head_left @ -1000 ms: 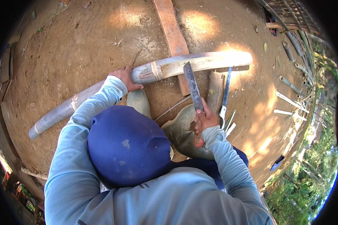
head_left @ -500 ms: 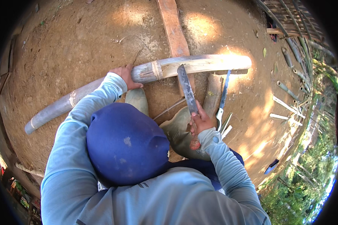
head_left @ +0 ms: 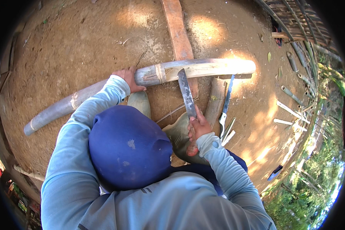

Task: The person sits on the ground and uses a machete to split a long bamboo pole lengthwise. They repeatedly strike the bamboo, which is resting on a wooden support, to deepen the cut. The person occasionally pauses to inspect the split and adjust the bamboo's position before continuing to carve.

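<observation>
A long grey bamboo pole (head_left: 103, 90) lies across the dirt ground, its right part pale and shaved. My left hand (head_left: 128, 76) rests on the pole near its middle, fingers over the top. My right hand (head_left: 197, 126) grips the handle of a long machete (head_left: 186, 92), whose blade points up and meets the pole's pale part next to a fibre band. A blue cap (head_left: 128, 147) and my light blue sleeves fill the lower middle of the view.
A reddish wooden plank (head_left: 178, 34) runs under the pole. A saw (head_left: 226, 103) with a pale handle and thin bamboo strips (head_left: 228, 132) lie right of my right hand. Cut bamboo pieces (head_left: 291, 92) and a fence (head_left: 295, 23) stand at the right. Green boots (head_left: 142, 103) sit below the pole.
The machete blade has come down and left from a raised angle to meet the pole's pale section. My left hand stays on the pole.
</observation>
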Tool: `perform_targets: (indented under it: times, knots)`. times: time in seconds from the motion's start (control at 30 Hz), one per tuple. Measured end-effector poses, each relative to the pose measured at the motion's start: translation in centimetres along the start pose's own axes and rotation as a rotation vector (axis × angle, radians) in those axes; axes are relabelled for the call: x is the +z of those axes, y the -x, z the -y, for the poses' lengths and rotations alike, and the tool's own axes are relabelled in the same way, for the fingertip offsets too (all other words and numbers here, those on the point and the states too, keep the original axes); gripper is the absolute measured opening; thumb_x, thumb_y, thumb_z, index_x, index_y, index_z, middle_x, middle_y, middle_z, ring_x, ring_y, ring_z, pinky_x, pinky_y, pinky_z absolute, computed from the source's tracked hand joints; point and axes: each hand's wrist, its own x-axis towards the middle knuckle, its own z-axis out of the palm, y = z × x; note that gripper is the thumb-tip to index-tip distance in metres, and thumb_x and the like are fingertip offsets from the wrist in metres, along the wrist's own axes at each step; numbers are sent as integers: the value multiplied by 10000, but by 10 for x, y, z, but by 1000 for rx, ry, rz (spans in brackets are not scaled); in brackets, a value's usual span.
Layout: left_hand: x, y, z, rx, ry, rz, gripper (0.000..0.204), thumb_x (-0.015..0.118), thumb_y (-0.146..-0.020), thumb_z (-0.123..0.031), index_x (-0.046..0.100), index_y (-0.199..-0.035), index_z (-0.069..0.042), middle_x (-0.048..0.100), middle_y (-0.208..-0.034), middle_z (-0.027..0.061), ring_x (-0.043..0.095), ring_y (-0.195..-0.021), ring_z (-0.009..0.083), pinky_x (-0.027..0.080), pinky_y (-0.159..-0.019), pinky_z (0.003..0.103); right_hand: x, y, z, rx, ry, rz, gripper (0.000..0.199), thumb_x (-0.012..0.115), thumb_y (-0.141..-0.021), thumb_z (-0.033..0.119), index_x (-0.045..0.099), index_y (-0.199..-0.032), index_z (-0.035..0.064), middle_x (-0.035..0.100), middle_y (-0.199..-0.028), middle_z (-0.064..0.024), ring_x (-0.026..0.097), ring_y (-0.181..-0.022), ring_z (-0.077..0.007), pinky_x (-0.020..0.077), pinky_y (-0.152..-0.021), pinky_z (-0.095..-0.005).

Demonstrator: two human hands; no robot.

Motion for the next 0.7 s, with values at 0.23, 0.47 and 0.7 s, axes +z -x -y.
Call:
perform_targets:
  times: [0.23, 0.47, 0.7]
  knots:
    - [1, 0, 2, 3, 6, -4, 904, 803, -667, -643, 554, -1296, -43, 699, -1135, 241, 681, -1086, 393, 540, -958, 444, 3, -3, 5, 6, -13, -102, 627, 521, -1040, 209, 270, -1605, 317, 571, -751, -64, 522, -478, -162, 465, -428, -345]
    - [7, -4, 5, 6, 0, -2, 955, 805, -653, -654, 540, -1333, -37, 701, -1130, 237, 679, -1090, 390, 539, -962, 441, 9, -2, 3, -17, 16, -76, 625, 514, -1044, 193, 266, -1607, 304, 569, -779, -72, 529, -484, -167, 459, -421, -346]
    - [3, -2, 3, 23, 4, -2, 944, 806, -665, -646, 544, -1334, -35, 700, -1144, 237, 684, -1084, 383, 539, -961, 439, 11, -14, 0, -31, -233, -245, 642, 507, -1044, 177, 243, -1610, 325, 561, -755, -65, 527, -488, -162, 453, -420, -345]
